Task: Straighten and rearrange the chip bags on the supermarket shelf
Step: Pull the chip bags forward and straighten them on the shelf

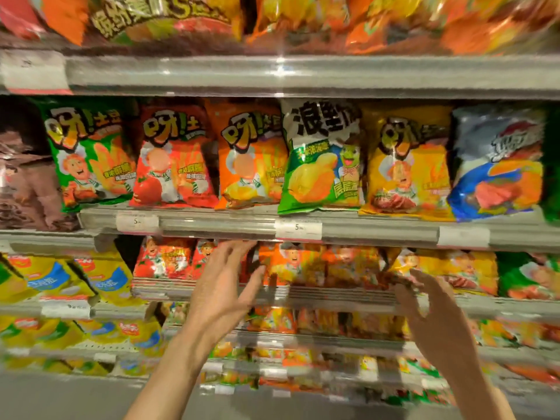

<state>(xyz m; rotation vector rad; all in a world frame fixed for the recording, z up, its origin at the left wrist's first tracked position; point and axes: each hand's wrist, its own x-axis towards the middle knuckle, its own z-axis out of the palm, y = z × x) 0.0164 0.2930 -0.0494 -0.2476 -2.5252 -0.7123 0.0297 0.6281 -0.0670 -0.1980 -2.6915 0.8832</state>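
Observation:
A row of chip bags stands upright on the middle shelf (230, 225): a green bag (88, 156), a red bag (172, 159), an orange bag (251, 156), a green-and-white wavy-chip bag (321, 159), a yellow bag (409, 162) and a blue-and-silver bag (497, 165). On the shelf below stand orange bags (306, 265) and red bags (163, 259). My left hand (224, 286) is raised in front of the lower red and orange bags with fingers spread, holding nothing. My right hand (430, 310) hovers by the lower shelf edge, fingers loosely curved, empty. The picture is motion-blurred.
Yellow-and-blue bags (75, 277) lean at the lower left. Brown bags (24, 183) fill the far left of the middle shelf. More orange bags (303, 19) crowd the top shelf. Price tags (298, 230) sit on the shelf rails. Lower shelves hold several more bags.

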